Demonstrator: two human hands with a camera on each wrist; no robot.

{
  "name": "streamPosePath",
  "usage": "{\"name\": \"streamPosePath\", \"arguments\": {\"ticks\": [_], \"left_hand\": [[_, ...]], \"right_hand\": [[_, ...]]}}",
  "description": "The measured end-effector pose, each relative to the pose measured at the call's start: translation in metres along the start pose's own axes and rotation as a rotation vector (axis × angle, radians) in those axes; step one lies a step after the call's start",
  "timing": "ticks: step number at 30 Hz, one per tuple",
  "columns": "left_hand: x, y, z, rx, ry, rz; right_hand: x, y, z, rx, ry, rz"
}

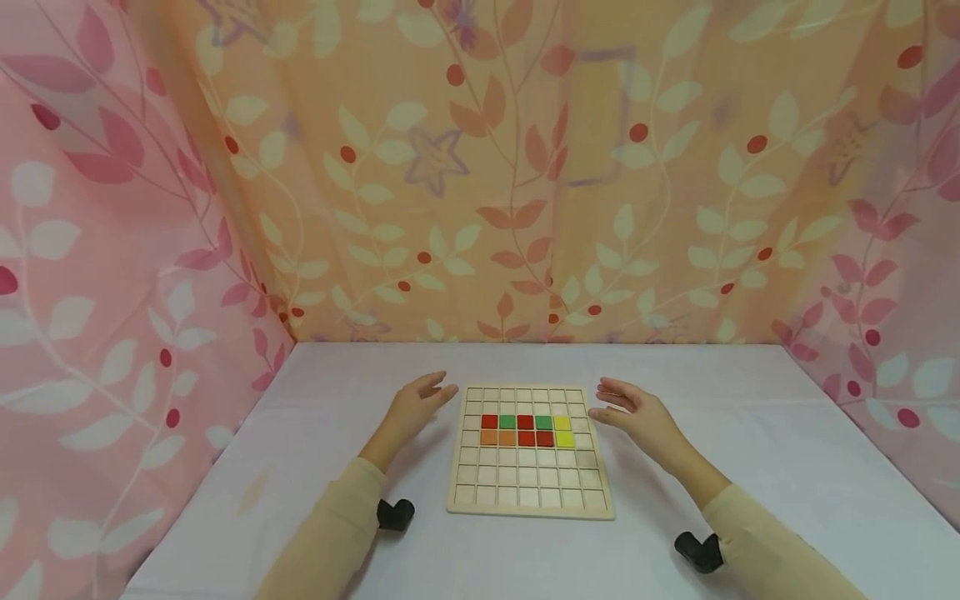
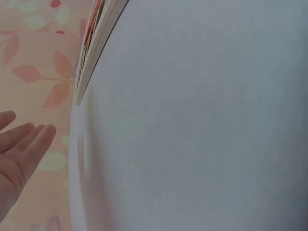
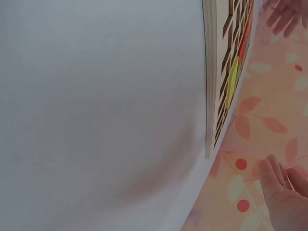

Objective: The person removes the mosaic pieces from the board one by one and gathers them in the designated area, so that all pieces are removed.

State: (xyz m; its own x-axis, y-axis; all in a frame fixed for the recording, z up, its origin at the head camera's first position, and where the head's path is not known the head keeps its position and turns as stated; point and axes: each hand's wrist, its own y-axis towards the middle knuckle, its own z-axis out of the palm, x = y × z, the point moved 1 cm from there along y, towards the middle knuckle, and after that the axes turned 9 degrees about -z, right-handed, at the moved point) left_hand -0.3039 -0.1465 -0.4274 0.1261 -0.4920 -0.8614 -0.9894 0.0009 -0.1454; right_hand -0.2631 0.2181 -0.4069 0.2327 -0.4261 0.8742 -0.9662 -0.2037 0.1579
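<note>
A square wooden grid board (image 1: 528,497) lies flat on the table. Its two filled rows hold coloured square tiles: red (image 1: 526,438), green (image 1: 507,422), orange (image 1: 488,437) and yellow (image 1: 563,438). Beside the board's upper left edge hovers my left hand (image 1: 412,412), its fingers fairly straight and holding nothing. On the opposite side, my right hand (image 1: 639,419) is held near the upper right edge, fingers extended with nothing in them. Both wrist views show the board edge-on, with the left hand (image 2: 21,156) and right hand (image 3: 285,195) raised off the table.
A white cloth covers the table (image 1: 360,367). Floral curtains (image 1: 525,167) hang behind it and on both sides. A black wrist-worn piece (image 1: 396,515) sticks out from the left sleeve, another (image 1: 699,552) from the right sleeve.
</note>
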Motion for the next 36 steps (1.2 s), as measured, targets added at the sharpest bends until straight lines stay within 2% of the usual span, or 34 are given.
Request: {"name": "streamPosePath", "arguments": {"ticks": [10, 20, 30, 36], "left_hand": [[0.0, 0.001, 0.01, 0.055, -0.144, -0.03], [-0.004, -0.002, 0.021, 0.033, -0.219, -0.106], [0.002, 0.0, 0.028, 0.006, -0.243, -0.168], [0.005, 0.001, 0.033, 0.039, -0.3, -0.186]], "right_hand": [[0.004, 0.002, 0.008, -0.001, -0.034, 0.051], [0.009, 0.004, 0.013, -0.001, -0.004, 0.09], [0.008, 0.006, 0.019, -0.019, 0.028, 0.13], [0.007, 0.009, 0.022, -0.015, 0.016, 0.151]]}}
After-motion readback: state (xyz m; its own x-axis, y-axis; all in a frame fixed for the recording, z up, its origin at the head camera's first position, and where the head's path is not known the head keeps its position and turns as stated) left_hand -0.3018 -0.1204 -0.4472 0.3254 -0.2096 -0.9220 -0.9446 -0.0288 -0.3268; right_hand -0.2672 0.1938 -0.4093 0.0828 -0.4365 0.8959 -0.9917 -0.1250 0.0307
